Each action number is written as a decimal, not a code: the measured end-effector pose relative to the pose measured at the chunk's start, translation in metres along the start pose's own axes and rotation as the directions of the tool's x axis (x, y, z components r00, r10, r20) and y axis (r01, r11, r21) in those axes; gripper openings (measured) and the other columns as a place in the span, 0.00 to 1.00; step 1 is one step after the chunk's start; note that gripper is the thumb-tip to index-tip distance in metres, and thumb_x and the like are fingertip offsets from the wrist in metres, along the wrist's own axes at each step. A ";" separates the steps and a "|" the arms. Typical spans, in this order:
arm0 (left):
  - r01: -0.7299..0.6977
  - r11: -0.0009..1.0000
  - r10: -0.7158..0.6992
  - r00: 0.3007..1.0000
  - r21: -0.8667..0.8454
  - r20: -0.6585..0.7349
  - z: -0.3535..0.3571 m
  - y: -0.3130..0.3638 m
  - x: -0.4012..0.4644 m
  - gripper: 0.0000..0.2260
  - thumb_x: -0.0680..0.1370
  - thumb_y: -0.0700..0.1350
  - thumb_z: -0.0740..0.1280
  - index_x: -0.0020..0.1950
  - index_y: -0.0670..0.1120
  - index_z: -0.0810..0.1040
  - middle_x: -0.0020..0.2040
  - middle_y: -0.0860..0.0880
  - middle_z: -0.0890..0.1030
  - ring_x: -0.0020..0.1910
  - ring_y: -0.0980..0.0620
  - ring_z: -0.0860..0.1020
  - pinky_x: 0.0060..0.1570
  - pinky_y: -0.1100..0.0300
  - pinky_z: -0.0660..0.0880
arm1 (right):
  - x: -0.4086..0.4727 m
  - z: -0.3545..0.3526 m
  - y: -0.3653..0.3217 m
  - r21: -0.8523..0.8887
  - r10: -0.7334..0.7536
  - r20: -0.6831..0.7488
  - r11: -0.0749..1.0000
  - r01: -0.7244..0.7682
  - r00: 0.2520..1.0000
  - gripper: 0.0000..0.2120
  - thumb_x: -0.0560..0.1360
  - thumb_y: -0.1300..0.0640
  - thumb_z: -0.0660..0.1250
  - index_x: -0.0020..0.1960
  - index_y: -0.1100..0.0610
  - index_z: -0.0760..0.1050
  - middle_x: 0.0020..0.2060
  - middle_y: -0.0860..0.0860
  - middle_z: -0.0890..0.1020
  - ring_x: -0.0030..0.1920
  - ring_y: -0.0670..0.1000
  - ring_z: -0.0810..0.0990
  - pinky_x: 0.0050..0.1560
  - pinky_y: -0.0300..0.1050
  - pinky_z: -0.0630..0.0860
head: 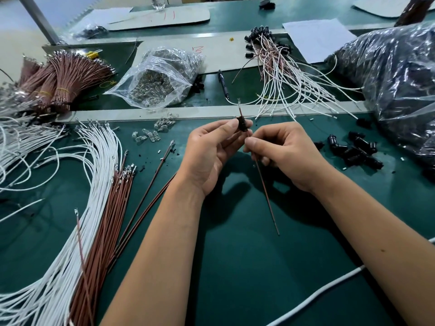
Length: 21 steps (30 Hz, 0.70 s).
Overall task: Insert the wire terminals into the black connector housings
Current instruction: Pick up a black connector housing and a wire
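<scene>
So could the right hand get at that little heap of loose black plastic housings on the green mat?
Probably yes: the heap lies just right of the right hand with bare mat between, but the hand is pinching a brown wire.

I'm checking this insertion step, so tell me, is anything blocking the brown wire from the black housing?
Nothing visible blocks it. The left hand pinches the small black connector housing, and the thin brown wire, pinched by the right hand, already passes through, its metal terminal showing above.

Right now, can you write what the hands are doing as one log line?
step: threading wire | left hand: pinches black housing | right hand: pinches brown wire below it | terminal tip pokes out top
</scene>
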<state>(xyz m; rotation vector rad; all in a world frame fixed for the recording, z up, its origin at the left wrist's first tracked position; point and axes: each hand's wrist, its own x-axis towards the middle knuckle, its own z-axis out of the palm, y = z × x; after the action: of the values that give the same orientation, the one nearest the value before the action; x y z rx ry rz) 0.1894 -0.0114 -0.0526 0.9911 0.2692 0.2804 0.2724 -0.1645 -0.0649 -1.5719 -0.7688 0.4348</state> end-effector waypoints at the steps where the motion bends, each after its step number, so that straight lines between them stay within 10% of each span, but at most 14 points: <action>1: 0.013 1.000 -0.013 1.000 -0.011 0.002 0.000 0.001 0.000 0.09 0.81 0.36 0.62 0.55 0.31 0.78 0.49 0.39 0.84 0.43 0.49 0.84 0.49 0.60 0.81 | 0.000 0.000 0.000 0.007 0.004 0.002 1.000 -0.004 1.000 0.07 0.78 0.59 0.72 0.42 0.59 0.84 0.31 0.52 0.81 0.29 0.44 0.73 0.31 0.33 0.69; 21: -0.049 0.992 0.048 0.999 0.116 0.014 0.002 0.002 -0.006 0.04 0.75 0.34 0.71 0.45 0.42 0.80 0.48 0.40 0.85 0.39 0.51 0.81 0.44 0.59 0.72 | -0.002 0.002 -0.005 -0.005 -0.004 0.020 1.000 0.004 1.000 0.09 0.79 0.61 0.71 0.40 0.56 0.83 0.30 0.50 0.80 0.28 0.42 0.73 0.31 0.32 0.69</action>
<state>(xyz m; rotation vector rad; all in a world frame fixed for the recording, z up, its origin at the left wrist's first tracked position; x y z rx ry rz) 0.1844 -0.0140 -0.0498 1.1154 0.2539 0.3062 0.2687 -0.1643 -0.0607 -1.5722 -0.7887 0.4466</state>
